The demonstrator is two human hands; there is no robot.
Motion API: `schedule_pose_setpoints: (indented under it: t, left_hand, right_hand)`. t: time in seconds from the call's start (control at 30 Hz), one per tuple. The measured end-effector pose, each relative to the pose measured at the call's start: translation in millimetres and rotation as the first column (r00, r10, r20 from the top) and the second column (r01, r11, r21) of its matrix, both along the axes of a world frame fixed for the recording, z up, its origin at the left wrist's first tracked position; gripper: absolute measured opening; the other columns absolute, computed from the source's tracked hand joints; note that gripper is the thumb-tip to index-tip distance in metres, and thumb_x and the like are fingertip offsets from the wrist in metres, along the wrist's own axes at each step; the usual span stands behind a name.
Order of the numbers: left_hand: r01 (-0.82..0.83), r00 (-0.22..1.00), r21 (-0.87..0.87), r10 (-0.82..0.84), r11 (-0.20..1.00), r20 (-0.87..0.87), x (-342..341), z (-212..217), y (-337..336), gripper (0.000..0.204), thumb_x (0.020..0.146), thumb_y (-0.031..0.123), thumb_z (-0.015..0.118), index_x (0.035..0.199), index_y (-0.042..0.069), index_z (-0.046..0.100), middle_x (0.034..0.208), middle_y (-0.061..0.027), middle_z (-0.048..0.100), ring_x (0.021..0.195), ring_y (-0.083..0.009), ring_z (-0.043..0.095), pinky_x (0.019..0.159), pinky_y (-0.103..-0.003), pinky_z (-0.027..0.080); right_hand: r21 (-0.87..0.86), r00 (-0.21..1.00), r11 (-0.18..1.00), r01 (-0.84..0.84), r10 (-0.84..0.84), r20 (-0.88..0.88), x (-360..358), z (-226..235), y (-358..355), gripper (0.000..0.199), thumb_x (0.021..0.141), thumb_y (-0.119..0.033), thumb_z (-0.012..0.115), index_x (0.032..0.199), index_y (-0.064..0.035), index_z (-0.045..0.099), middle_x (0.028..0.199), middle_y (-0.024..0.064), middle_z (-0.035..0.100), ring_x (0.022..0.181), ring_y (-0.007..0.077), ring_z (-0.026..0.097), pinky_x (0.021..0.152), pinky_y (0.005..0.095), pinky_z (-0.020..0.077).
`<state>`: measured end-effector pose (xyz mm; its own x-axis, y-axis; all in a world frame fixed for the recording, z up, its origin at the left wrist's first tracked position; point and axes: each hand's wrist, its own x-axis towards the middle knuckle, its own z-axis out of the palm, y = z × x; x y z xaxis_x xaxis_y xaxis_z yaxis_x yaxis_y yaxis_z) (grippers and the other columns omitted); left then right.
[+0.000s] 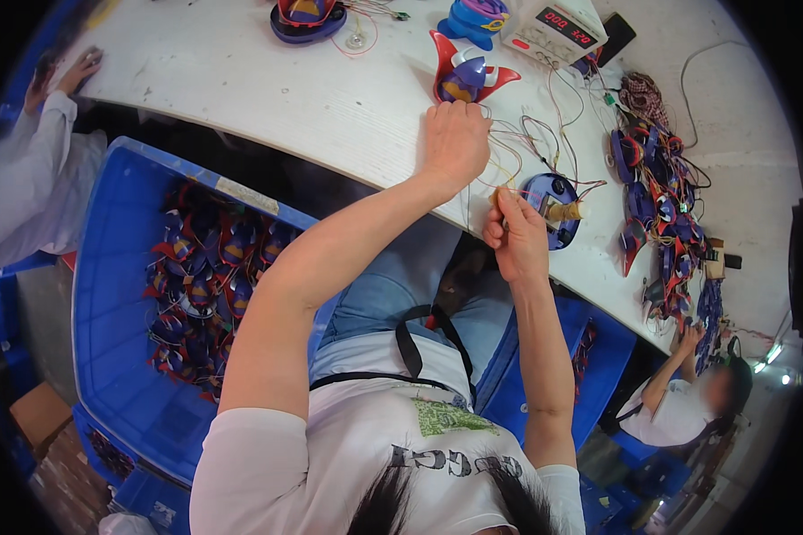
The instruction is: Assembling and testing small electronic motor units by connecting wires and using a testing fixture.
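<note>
Thin wires and a small round blue toy part at the front edge of the desk

The bundle of thin coloured wires looks very light, soft and easy to tangle or pull off, so I judge it is better to hold it near the ends and not to tug. The left hand lies closed over the wires on the white desk. The right hand pinches a small yellowish piece at the wire ends, just beside the round blue part, which seems a stiff, light plastic shell, best held by its rim. A red and blue toy piece stands behind the left hand, a meter box further back, a heap of similar parts to the right. A blue crate full of such parts stands below on the left.
</note>
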<state>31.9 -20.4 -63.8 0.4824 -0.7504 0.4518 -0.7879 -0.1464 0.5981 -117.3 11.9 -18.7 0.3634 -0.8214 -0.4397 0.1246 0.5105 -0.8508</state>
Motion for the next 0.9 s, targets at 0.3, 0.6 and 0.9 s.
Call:
schedule_pose_setpoints:
  t: [0.3, 0.6, 0.9]
  left_hand:
    - [0.023, 1.000, 0.063, -0.022, 0.998, -0.012, 4.1, 1.1, -0.7, 0.020, 0.086, 0.019, 0.057, 0.077, 0.003, 0.065, 0.080, -0.0124, 0.063, 0.073, -0.0284, 0.056, 0.070, -0.039, 0.042]
    - [0.054, 0.961, -0.059, -0.036, 0.997, 0.272, 31.9, -11.8, -14.9, 0.012, 0.076, 0.013, 0.057, 0.072, 0.004, 0.064, 0.073, -0.0146, 0.060, 0.062, -0.0327, 0.056, 0.060, -0.043, 0.045]
    - [-0.034, 0.990, 0.102, 0.020, 0.994, 0.138, 44.3, 3.7, -13.1, 0.019, 0.082, 0.018, 0.057, 0.094, 0.005, 0.065, 0.088, -0.0170, 0.058, 0.072, -0.0334, 0.056, 0.067, -0.042, 0.045]
  right_hand:
    - [0.026, 0.991, 0.992, -0.122, 0.123, -0.050, -3.3, 1.5, -0.7, 0.019, 0.091, -0.021, 0.064, 0.093, -0.0021, 0.060, 0.066, 0.0027, 0.054, 0.052, 0.0061, 0.044, 0.044, 0.0184, 0.0339]
    - [-0.418, 0.806, 0.826, -0.378, 0.072, -0.587, 8.1, 4.4, -8.6, 0.047, 0.083, -0.026, 0.068, 0.116, 0.0059, 0.056, 0.084, 0.0099, 0.062, 0.066, 0.0160, 0.052, 0.064, 0.0235, 0.0461]
    - [-0.598, 0.669, 0.436, -0.673, 0.013, -0.743, -27.2, 6.7, 29.8, 0.051, 0.083, -0.016, 0.069, 0.125, 0.0037, 0.049, 0.120, 0.0199, 0.053, 0.075, 0.0202, 0.058, 0.072, 0.0275, 0.0479]
